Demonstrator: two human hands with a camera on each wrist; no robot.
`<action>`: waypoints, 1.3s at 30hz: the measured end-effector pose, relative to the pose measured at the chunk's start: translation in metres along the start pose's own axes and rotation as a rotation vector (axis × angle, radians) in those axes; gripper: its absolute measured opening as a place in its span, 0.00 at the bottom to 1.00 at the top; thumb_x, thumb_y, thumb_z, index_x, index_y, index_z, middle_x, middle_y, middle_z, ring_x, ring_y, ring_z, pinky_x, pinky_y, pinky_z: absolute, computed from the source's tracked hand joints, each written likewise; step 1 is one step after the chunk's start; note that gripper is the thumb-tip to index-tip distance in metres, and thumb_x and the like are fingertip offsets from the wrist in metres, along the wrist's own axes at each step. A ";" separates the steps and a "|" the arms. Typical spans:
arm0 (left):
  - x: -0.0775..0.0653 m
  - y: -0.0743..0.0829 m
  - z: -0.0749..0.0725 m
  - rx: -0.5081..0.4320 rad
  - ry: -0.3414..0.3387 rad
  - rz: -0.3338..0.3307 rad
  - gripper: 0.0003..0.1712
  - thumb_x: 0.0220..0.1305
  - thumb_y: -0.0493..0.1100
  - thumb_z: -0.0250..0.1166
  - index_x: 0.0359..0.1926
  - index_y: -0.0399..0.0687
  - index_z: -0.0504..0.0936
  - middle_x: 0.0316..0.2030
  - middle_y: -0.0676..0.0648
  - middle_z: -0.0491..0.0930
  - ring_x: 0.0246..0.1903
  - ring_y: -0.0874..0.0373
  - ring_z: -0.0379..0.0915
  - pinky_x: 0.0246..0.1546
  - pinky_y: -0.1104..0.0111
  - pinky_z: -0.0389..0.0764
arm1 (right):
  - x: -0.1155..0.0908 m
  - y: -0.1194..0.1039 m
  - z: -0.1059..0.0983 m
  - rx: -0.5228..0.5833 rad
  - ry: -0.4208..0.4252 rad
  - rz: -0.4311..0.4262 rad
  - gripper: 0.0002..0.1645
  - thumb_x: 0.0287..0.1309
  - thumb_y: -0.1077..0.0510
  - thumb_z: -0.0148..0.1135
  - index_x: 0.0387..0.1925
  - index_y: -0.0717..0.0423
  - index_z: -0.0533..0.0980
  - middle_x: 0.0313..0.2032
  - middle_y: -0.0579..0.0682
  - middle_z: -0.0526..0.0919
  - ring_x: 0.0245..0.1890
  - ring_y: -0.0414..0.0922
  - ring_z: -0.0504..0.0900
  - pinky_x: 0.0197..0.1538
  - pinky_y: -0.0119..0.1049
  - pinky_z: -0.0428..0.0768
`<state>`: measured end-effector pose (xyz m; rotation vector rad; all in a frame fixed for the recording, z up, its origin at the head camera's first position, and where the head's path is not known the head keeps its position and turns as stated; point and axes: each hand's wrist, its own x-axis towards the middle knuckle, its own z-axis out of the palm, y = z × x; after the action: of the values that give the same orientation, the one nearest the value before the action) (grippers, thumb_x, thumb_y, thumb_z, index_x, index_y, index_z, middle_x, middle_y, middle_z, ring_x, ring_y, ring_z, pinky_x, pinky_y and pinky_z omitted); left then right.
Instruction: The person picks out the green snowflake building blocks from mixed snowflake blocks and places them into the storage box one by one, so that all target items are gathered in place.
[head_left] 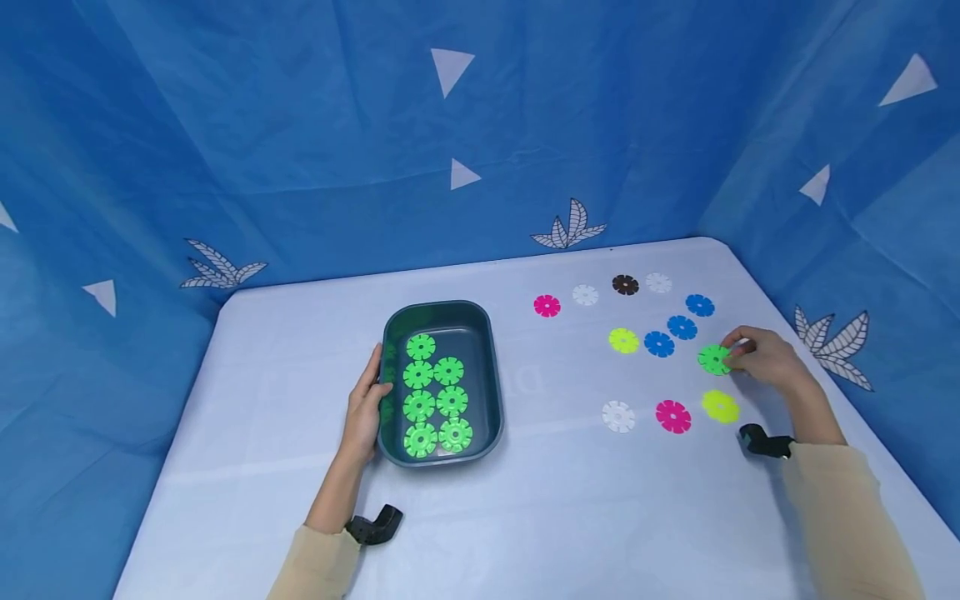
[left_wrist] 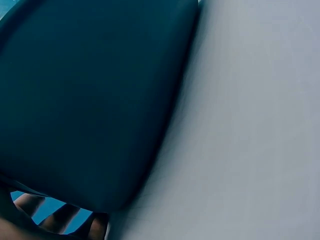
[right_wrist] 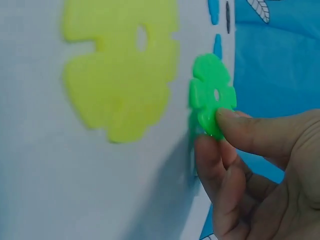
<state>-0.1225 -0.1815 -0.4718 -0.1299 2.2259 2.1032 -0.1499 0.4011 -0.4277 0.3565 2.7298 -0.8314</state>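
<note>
My left hand (head_left: 364, 410) holds the left side of a dark green plastic tray (head_left: 471, 350), thumb over the rim and fingers along the outer wall. Several bright green notched discs lie in two columns inside the tray. In the left wrist view the tray's dark wall (left_wrist: 95, 100) fills much of the picture, and a few fingers (left_wrist: 60, 217) show below it. At the right of the table, my right hand (head_left: 767, 360) pinches a green notched disc (right_wrist: 206, 89) between thumb and fingers, tilted up. A yellow disc (right_wrist: 120, 85) lies close by.
On the white table (head_left: 570, 517), right of the tray, lie loose discs: pink (head_left: 673, 417), white (head_left: 618, 417), yellow (head_left: 623, 340), brown (head_left: 626, 285) and blue (head_left: 659, 344). A blue patterned cloth (head_left: 337, 167) hangs behind and at both sides.
</note>
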 end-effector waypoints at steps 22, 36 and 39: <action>0.000 0.000 0.001 0.009 0.010 -0.002 0.37 0.71 0.36 0.44 0.77 0.62 0.50 0.77 0.58 0.44 0.77 0.62 0.34 0.77 0.60 0.39 | 0.016 -0.138 0.025 0.185 -0.146 -0.279 0.15 0.67 0.60 0.56 0.52 0.63 0.71 0.42 0.58 0.74 0.40 0.55 0.80 0.40 0.40 0.81; -0.001 -0.001 0.001 0.009 0.011 -0.008 0.37 0.71 0.36 0.44 0.77 0.62 0.50 0.77 0.59 0.44 0.77 0.62 0.34 0.77 0.60 0.39 | 0.021 -0.284 0.082 0.205 -0.193 -0.561 0.10 0.61 0.67 0.62 0.45 0.63 0.76 0.35 0.57 0.78 0.29 0.49 0.85 0.30 0.33 0.83; -0.001 0.000 0.001 0.002 0.017 -0.005 0.37 0.71 0.36 0.44 0.77 0.63 0.51 0.77 0.59 0.44 0.77 0.61 0.34 0.77 0.60 0.39 | 0.021 -0.304 0.096 0.172 -0.214 -0.584 0.09 0.60 0.66 0.63 0.43 0.62 0.76 0.34 0.57 0.79 0.27 0.45 0.86 0.30 0.34 0.84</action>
<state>-0.1218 -0.1803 -0.4718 -0.1536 2.2352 2.1046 -0.2458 0.1048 -0.3570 -0.4996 2.5811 -1.1675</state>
